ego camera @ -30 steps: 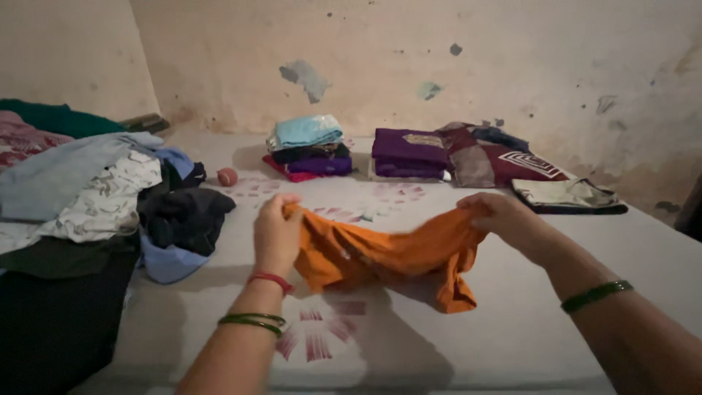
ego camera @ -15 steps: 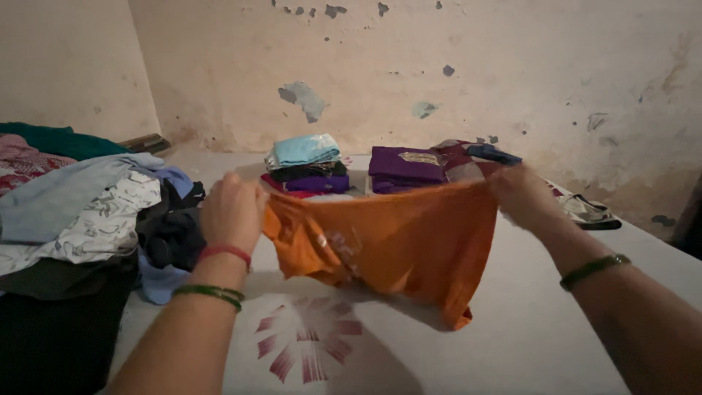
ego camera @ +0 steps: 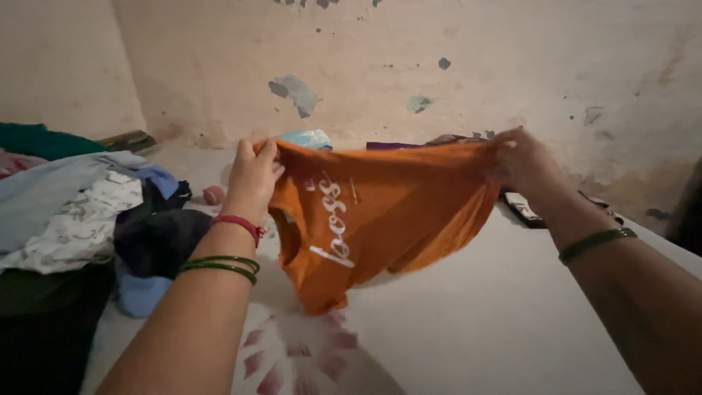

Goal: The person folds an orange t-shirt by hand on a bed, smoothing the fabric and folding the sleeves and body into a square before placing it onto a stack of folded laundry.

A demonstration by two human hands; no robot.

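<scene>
Peeling wall [ego camera: 380, 66], two hands, left hand [ego camera: 254, 175], right hand [ego camera: 523, 161], one orange shirt [ego camera: 380, 212]

A plain room in a home, most likely a bedroom. A bed [ego camera: 512, 322] covered by a white sheet with a red flower print fills the lower part of the view. A loose heap of clothes [ego camera: 80, 212] lies on its left side, and folded clothes [ego camera: 307, 137] sit in small stacks by the wall. The wall [ego camera: 409, 66] is bare, stained plaster with chipped paint patches.
</scene>
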